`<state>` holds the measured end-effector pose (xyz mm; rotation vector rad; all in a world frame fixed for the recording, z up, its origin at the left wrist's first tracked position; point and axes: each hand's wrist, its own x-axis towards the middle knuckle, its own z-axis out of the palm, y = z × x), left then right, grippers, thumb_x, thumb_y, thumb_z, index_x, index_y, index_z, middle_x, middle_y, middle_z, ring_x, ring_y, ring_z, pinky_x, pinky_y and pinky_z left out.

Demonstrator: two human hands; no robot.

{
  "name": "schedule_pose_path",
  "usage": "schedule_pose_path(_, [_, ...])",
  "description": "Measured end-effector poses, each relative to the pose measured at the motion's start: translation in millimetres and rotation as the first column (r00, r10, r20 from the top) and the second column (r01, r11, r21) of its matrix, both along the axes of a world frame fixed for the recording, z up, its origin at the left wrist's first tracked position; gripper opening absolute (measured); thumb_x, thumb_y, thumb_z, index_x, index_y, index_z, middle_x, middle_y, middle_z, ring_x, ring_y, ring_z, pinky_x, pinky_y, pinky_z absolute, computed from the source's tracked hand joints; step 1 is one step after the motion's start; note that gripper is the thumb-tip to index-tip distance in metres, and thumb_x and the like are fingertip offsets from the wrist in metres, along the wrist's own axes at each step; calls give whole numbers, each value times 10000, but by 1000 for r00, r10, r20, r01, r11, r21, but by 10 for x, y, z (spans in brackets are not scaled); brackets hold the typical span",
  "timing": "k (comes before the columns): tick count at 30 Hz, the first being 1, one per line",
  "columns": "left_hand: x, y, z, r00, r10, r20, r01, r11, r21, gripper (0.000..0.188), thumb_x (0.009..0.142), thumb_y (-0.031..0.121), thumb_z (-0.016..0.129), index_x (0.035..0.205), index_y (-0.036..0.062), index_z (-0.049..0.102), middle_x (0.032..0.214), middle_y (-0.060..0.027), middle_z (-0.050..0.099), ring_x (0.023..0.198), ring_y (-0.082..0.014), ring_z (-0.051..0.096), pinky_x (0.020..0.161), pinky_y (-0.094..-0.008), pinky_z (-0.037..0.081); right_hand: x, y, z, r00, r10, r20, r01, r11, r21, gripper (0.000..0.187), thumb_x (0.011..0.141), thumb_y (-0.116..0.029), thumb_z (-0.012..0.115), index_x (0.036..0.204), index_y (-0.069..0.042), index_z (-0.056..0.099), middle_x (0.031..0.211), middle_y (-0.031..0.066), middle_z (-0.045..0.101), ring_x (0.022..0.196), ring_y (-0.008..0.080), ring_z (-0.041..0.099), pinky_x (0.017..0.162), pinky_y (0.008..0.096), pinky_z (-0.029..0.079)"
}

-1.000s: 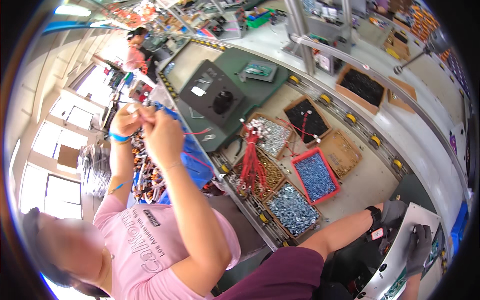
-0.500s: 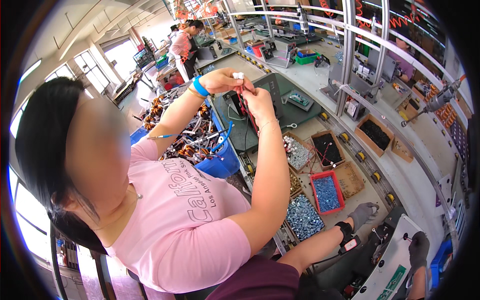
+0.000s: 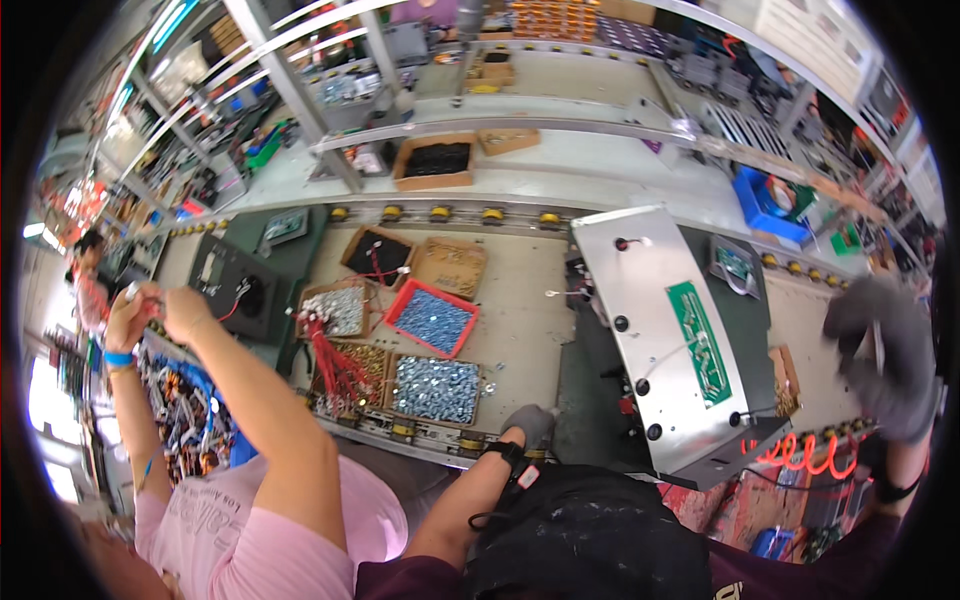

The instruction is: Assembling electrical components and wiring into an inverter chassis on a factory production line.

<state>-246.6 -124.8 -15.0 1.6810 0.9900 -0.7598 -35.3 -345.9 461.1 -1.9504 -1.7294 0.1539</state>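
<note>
My left hand (image 3: 530, 427), in a grey glove, rests low at the near edge of the bench beside the dark green work mat (image 3: 590, 375). Its fingers lie loosely outstretched, with nothing visible in them. My right hand (image 3: 885, 360), also gloved, is raised at the far right and smeared by motion. Its fingers look curled around a thin pale thing that I cannot make out. Between my hands lies a silver metal panel (image 3: 640, 300) with a green circuit board (image 3: 700, 345) and several round black fittings. A small lead (image 3: 565, 293) sticks out at its left edge.
Left of the mat are a red tray (image 3: 443, 347) of bluish screws, a box (image 3: 437, 388) of metal parts and a bundle of red wires (image 3: 340, 370). A co-worker's hands (image 3: 165, 310) work at far left. A red coiled hose (image 3: 800, 455) hangs near my right arm.
My view has swung right, bringing the whole panel into sight. My right hand has left the panel and risen to the right. My left hand stays by the bench edge.
</note>
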Motion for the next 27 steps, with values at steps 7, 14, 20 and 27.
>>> schedule_pose_path(7, [38, -253, 191, 936, -349, -44, 350, 909, 227, 538, 904, 494, 590, 1270, 100, 608, 1223, -147, 655, 1158, -330, 609, 965, -434, 470, -804, -589, -1388, 981, -89, 170, 158, 877, -454, 447, 676, -414, 800, 1034, -184, 661, 1031, 10, 617, 968, 249, 562, 898, 458, 410])
schedule_pose_path(14, [390, -500, 280, 889, -455, -41, 452, 861, 233, 491, 893, 477, 613, 1227, 118, 646, 1184, -146, 673, 1113, -332, 629, 933, -428, 488, -962, -991, -1958, 827, -459, 325, 502, 863, -60, 345, 602, -290, 820, 865, -186, 622, 912, 17, 578, 866, 254, 533, 823, 471, 393])
schedule_pose_path(20, [870, -1030, 228, 728, -678, 100, 642, 726, 246, 426, 919, 441, 576, 1151, 99, 678, 1099, -160, 692, 1036, -341, 653, 888, -448, 490, -375, -1367, -2271, 583, -565, 585, 583, 792, 184, 234, 682, -177, 772, 755, -129, 556, 797, 49, 541, 734, 275, 557, 748, 436, 418])
schedule_pose_path(27, [646, -824, 290, 749, -618, 240, 593, 786, 175, 345, 932, 388, 577, 1142, 129, 664, 1107, -126, 689, 1061, -313, 635, 907, -406, 476, 483, -2548, -2483, 411, -633, 656, 721, 666, 191, 169, 771, -64, 700, 771, -77, 532, 788, 82, 543, 795, 311, 577, 790, 442, 437])
